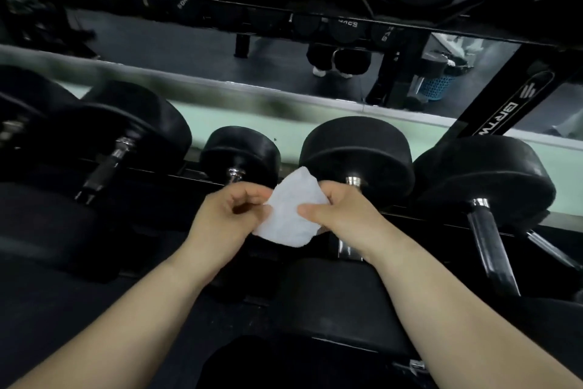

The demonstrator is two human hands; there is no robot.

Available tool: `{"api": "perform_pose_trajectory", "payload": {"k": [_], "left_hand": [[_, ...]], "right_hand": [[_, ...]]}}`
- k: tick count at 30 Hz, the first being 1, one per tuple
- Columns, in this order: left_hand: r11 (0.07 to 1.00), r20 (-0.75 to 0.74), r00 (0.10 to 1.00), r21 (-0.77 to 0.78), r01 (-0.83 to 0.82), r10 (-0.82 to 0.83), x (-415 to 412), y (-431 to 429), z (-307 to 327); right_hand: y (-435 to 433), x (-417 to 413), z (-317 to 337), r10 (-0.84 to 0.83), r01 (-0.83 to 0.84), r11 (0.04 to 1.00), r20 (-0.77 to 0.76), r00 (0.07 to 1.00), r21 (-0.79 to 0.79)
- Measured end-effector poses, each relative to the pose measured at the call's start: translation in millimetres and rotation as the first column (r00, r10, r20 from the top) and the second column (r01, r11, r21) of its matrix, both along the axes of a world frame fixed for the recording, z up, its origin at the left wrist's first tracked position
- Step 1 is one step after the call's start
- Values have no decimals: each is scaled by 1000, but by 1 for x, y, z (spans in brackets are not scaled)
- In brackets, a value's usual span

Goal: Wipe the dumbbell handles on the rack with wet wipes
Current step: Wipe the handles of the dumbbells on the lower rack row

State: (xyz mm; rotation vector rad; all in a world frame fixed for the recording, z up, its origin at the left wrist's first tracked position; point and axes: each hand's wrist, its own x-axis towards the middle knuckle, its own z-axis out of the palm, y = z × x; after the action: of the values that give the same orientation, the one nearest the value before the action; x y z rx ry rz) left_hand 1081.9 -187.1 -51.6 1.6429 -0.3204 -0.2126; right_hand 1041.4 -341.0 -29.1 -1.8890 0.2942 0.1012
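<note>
While both bare forearms reach forward over it, the rack [492,111] carries a row of black dumbbells, a mirror behind. Largest in the row near the hands is the dumbbell [356,149] beyond the right hand; a smaller dumbbell [241,152] sits beyond the left hand, its chrome handle [236,174] partly visible. Left hand [225,215] and right hand [342,212] hold a crumpled white wet wipe [291,212] between them above the rack, fingers curled narrow and pinching its opposite edges. The wipe touches no handle.
</note>
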Motion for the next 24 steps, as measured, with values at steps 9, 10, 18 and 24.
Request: {"api": "perform_pose_trajectory", "payload": {"k": [9,10,18,24], "left_hand": [[997,-25,997,22,69,-69,6,-20,-6],[998,-24,998,22,59,-59,7,-21,-6],[992,-270,958,104,-73,99,-7,-20,23],[969,-458,856,165,-181,238,-31,4,109]], "right_hand": [[-6,5,-10,28,-13,970,59,998,-242],[-6,5,-10,21,0,968,80,997,-251],[-4,1,3,-19,19,999,-7,1000,-30],[18,-29,78,-6,150,881,-306,952,449]]}}
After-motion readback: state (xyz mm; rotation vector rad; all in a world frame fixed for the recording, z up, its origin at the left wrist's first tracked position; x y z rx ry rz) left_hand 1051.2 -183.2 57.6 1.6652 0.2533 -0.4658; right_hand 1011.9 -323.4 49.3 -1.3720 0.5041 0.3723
